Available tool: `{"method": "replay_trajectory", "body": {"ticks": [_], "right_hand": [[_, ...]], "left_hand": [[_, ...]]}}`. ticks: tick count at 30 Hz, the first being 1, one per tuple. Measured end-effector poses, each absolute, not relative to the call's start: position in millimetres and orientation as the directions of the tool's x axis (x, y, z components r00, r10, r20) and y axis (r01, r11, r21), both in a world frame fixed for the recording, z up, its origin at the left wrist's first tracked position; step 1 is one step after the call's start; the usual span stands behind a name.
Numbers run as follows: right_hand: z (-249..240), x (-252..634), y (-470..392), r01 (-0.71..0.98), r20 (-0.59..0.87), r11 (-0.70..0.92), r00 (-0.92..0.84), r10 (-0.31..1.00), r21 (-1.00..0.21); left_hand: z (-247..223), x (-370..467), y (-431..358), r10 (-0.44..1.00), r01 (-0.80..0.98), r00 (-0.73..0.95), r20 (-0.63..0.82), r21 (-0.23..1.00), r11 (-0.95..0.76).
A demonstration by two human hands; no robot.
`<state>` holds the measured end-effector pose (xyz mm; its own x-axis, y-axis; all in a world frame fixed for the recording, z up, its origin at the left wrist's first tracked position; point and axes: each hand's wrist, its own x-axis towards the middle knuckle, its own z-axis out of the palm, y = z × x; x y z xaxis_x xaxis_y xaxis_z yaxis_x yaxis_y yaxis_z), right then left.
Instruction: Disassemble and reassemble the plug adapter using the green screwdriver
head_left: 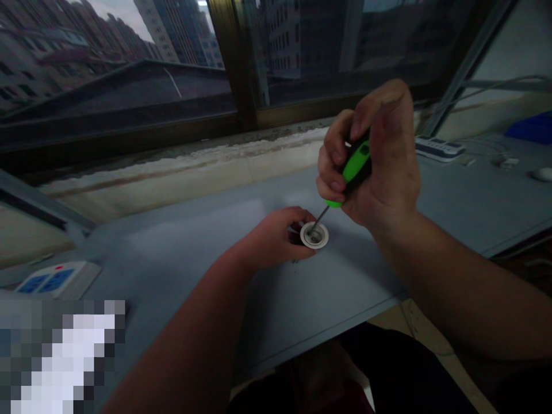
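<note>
My right hand (375, 155) is wrapped round the green and black handle of a screwdriver (357, 164), raised above the table. Its thin metal shaft slants down to the left, and the tip reaches inside a small round white-rimmed fitting (322, 244). My left hand (280, 238) grips that fitting from the left, thumb on the near side and fingers on the far side. The fitting's rim faces up, and its inside looks grey and metallic. What the tip touches in there is too small to make out.
The grey table (181, 230) runs along below a window with a ledge. A white box with blue panels (58, 280) lies at the left. At the back right are a power strip (440, 148), cables and a blue object (532, 127). A pixelated patch covers the lower left.
</note>
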<state>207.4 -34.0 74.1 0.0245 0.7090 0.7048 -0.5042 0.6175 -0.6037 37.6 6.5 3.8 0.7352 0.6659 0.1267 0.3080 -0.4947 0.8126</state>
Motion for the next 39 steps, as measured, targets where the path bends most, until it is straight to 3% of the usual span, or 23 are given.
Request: {"method": "replay_trajectory", "body": {"ticks": [8,14,18,28,39], "right_hand": [[64.0,207.4,-5.9,-0.566,0.789,0.685,0.094,0.607,-0.459],[69.8,205.2,-32.5,-0.467,0.705,0.626,0.007,0.709,-0.625],[71.1,197.9,-48.9,-0.499,0.738,0.650,0.028,0.674,-0.574],[68.4,206.1,-35.7,-0.391,0.732,0.678,0.017,0.681,-0.622],[67.5,209.4,-28.3,-0.498,0.725,0.591,-0.118,0.678,-0.634]], "left_hand": [[2.9,38.5,7.9,0.649,0.300,0.748,0.143,0.798,-0.522],[4.0,40.9,5.7,0.672,0.311,0.728,0.133,0.810,-0.497],[5.4,41.9,1.6,0.677,0.314,0.728,0.109,0.825,-0.471],[3.7,42.1,5.0,0.674,0.328,0.730,0.113,0.806,-0.492],[5.2,42.5,4.2,0.673,0.335,0.728,0.129,0.789,-0.514]]}}
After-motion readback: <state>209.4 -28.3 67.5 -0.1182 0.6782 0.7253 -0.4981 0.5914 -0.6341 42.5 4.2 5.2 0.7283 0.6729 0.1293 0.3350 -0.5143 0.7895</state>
